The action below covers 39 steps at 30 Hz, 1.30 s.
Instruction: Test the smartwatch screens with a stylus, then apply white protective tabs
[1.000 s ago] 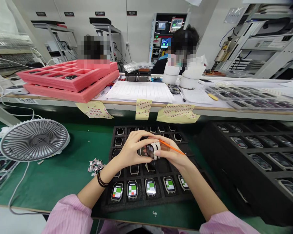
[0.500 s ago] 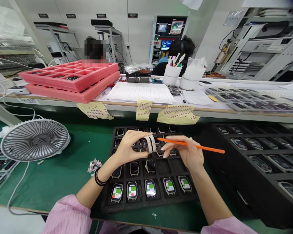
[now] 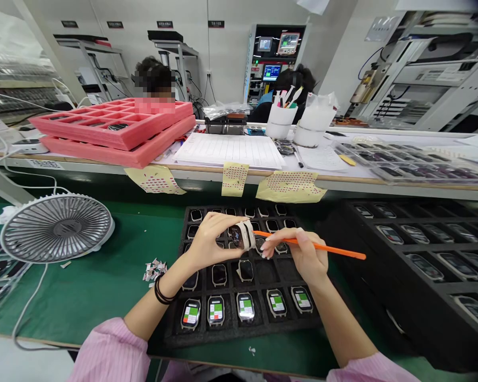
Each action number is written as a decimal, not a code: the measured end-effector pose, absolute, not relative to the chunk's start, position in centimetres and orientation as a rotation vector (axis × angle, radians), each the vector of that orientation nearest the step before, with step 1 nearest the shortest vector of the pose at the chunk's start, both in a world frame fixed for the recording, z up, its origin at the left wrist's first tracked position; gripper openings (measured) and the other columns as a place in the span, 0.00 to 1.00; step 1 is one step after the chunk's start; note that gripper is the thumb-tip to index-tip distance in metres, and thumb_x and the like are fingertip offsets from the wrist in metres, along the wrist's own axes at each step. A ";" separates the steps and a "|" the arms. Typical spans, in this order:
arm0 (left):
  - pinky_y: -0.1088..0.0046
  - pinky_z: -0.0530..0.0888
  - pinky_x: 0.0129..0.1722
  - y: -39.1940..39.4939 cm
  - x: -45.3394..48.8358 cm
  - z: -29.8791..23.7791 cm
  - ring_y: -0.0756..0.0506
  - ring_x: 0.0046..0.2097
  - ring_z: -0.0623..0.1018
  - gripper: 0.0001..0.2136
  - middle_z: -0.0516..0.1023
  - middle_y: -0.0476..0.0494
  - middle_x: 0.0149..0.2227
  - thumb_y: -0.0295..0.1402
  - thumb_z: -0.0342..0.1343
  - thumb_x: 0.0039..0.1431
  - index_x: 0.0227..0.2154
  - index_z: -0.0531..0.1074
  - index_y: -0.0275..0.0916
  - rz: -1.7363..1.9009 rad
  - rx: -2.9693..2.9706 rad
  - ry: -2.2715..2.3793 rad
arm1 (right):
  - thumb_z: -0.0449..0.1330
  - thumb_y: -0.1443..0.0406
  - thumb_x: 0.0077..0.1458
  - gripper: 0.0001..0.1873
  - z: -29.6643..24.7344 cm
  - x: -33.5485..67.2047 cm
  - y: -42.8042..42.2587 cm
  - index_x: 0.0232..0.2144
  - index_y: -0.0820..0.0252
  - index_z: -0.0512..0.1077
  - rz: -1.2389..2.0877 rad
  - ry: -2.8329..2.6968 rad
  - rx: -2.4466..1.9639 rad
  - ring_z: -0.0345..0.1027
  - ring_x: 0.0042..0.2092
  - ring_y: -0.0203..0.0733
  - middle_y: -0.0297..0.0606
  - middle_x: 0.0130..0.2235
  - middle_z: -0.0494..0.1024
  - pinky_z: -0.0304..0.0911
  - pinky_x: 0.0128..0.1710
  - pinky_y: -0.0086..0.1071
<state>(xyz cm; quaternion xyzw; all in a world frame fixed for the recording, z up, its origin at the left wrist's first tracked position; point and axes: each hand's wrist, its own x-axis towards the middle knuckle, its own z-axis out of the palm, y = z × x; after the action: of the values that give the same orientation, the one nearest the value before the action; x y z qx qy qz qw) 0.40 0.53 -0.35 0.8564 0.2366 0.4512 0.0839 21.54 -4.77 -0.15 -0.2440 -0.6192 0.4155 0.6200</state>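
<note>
My left hand [image 3: 208, 241] is closed with thumb and fingers round two pale smartwatch cases [image 3: 246, 235], held on edge side by side above the black foam tray [image 3: 239, 333]. In my right hand [image 3: 308, 253] is a thin orange stick [image 3: 338, 251]; its tip points left and appears to meet the side of the held watches. I cannot tell whether it is pressed against them. Below lie several smartwatches in the tray's pockets, the front row with lit green and white screens, such as the watch [image 3: 246, 307] in the middle.
A grey fan [image 3: 59, 228] stands at left, with a small pile of scraps [image 3: 154, 269] beside the tray. Stacked black foam trays [image 3: 366, 276] with more watches rise at right. Pink foam trays [image 3: 123, 139] sit on the shelf; two people are beyond it.
My right hand has shifted slightly down and left, bringing the orange stick's tip lower along the watches' side. My left hand and the watches stay nearly still.
</note>
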 end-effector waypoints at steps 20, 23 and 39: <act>0.64 0.69 0.45 0.0 0.8 0.0 0.42 0.43 0.80 0.21 0.82 0.42 0.45 0.27 0.60 0.47 0.47 0.73 0.39 1.313 2.561 0.776 | 0.47 0.63 0.67 0.23 0.4 21.0 -5.7 0.34 0.58 0.82 0.873 -1.463 -0.584 0.74 0.27 0.39 0.39 0.29 0.81 0.69 0.25 0.33; 0.64 0.68 0.45 -0.1 0.8 0.1 0.41 0.43 0.80 0.21 0.82 0.42 0.45 0.28 0.60 0.47 0.48 0.73 0.40 1.308 2.567 0.775 | 0.48 0.63 0.67 0.22 0.5 20.9 -5.8 0.34 0.57 0.82 0.891 -1.466 -0.601 0.74 0.27 0.40 0.39 0.29 0.81 0.70 0.25 0.34; 0.64 0.69 0.44 0.1 1.0 -0.4 0.42 0.42 0.80 0.21 0.82 0.42 0.45 0.27 0.61 0.48 0.48 0.72 0.39 1.288 2.603 0.774 | 0.48 0.62 0.67 0.21 0.5 20.7 -6.0 0.35 0.56 0.81 0.812 -1.538 -0.700 0.74 0.27 0.40 0.38 0.29 0.81 0.69 0.25 0.33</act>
<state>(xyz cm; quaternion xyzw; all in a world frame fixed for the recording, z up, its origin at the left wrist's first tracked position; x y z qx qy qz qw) 0.98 0.10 -0.39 0.8640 0.2568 0.4277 0.0681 20.72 -6.01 0.52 -0.3010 -0.6611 0.3492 0.5920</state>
